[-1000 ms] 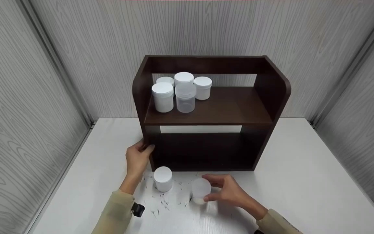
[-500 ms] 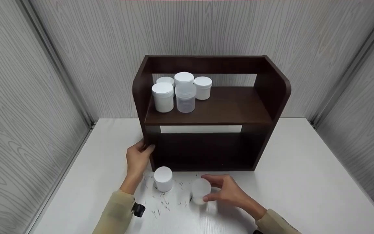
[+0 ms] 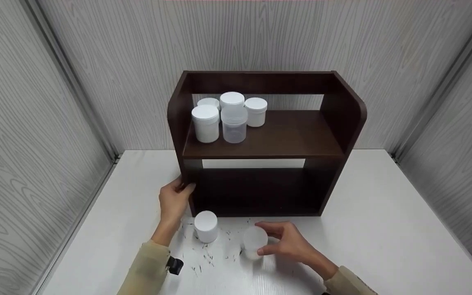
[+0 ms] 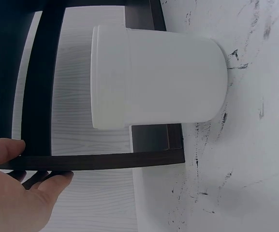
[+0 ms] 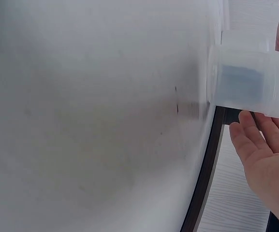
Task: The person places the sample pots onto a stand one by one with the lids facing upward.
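In the head view, my left hand (image 3: pixel 173 200) grips the left side panel of a dark brown two-tier shelf (image 3: pixel 293 133), thumb on the inner face. The left wrist view shows that thumb and the fingers on opposite sides of the panel (image 4: pixel 95 161). My right hand (image 3: pixel 288 243) holds a translucent plastic jar (image 3: pixel 255 238) by its upper part, between thumb and fingers, at the table in front of the shelf. The jar stands upright. A white lidded jar (image 3: pixel 206 226) stands left of it, near my left wrist.
Several white lidded jars (image 3: pixel 206 127) and one translucent jar (image 3: pixel 234 129) stand grouped on the left of the upper tier. Dark scuff marks (image 3: pixel 208 257) lie on the white table (image 3: pixel 383 229). Grey wood-patterned panels (image 3: pixel 256 37) enclose the back and sides.
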A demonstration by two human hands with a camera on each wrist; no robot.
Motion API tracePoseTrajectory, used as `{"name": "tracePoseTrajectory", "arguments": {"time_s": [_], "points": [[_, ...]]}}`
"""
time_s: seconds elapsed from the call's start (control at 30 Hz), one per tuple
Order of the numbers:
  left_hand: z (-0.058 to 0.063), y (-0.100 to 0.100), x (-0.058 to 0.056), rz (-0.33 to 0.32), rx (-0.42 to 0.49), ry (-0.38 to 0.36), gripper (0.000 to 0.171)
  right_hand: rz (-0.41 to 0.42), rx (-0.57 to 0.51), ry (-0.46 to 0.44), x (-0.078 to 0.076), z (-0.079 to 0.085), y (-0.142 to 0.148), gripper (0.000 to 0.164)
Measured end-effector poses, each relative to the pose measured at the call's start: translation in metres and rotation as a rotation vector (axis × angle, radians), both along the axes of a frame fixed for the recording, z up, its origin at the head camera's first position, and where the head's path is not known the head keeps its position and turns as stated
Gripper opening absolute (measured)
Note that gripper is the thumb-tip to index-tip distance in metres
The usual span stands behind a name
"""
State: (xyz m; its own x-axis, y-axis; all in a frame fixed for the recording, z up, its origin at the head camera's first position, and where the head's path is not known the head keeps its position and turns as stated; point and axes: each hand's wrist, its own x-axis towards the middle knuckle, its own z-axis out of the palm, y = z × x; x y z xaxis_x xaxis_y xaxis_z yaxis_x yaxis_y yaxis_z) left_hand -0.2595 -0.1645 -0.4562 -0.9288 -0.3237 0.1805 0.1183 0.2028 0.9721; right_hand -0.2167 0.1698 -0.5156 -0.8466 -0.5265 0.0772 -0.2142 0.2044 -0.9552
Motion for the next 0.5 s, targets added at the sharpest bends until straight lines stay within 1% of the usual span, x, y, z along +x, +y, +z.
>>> {"name": "tracePoseTrajectory", "arguments": {"time_s": [0.27,0.5], "points": [[0.000,-0.001,0.001,-0.020,-0.012,-0.003,0.051,-0.021,0.058,0.014,0.007,0.012,0.007,0.069],[0.000,0.000,0.001,-0.002,-0.017,-0.007,0.049,-0.045,0.069,0.032,0.012,0.024,0.013,0.067]]}}
